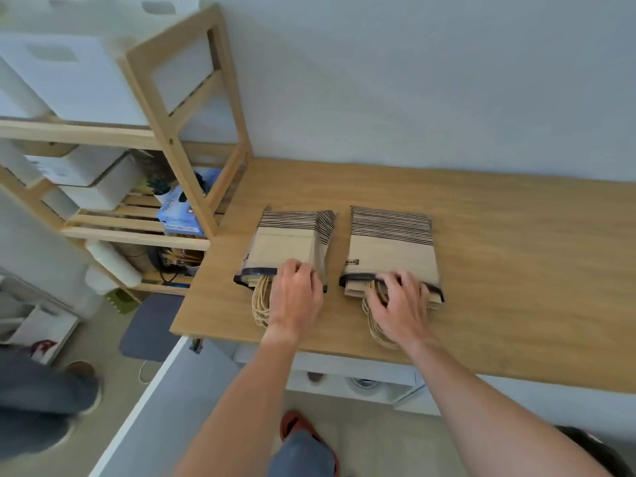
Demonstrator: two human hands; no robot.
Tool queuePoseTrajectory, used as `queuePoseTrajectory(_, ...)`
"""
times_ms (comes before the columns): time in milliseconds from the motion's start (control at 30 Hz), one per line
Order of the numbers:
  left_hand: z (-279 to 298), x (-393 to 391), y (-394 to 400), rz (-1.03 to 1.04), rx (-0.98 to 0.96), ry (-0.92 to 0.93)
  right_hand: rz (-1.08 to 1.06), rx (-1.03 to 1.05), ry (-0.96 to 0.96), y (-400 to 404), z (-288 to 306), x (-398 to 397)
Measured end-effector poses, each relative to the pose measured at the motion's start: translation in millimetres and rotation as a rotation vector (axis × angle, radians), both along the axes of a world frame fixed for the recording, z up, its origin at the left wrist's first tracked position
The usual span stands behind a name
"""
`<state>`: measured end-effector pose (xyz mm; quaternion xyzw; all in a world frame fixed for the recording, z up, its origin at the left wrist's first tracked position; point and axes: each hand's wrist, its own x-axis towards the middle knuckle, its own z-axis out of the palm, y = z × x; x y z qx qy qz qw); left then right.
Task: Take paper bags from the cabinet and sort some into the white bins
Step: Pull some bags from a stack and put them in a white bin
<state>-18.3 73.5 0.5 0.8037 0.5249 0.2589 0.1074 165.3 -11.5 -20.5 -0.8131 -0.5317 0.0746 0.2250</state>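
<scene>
Two stacks of folded brown paper bags with black stripes lie side by side on the wooden tabletop [499, 242]. My left hand [296, 297] rests on the near end of the left stack [285, 242], fingers curled over its dark rim beside the twine handles. On the right stack [392, 242], my right hand [401, 306] presses the near edge, fingers spread over the handles. White bins [69, 84] sit on the wooden shelf unit at the left.
The wooden shelf unit [192, 132] stands left of the table, holding white boxes, a blue carton [182, 215] and a small plant. Another person's legs [41, 401] are on the floor at far left. A grey mat [148, 328] lies below the table corner.
</scene>
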Motion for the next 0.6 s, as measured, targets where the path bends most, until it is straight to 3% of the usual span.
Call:
queuePoseTrajectory(133, -1.5, -33.9, -12.2, 0.228, 0.043, 0.177, 0.198, 0.051, -0.045, -5.0, 3.0, -50.7)
queuePoseTrajectory(267, -2.6, -52.4, -17.2, 0.359, -0.113, 0.320, 0.270, -0.135, 0.080, -3.9, 2.3, -87.0)
queuePoseTrajectory(467, -3.5, -56.7, -19.7, 0.221, -0.129, 0.453, 0.202, -0.355, 0.272, 11.4, 2.9, -103.8)
queuePoseTrajectory(600, -3.8, -54.1, -15.6, 0.187, -0.128, 0.468, 0.157, -0.386, 0.309, 22.0, 7.8, -102.8)
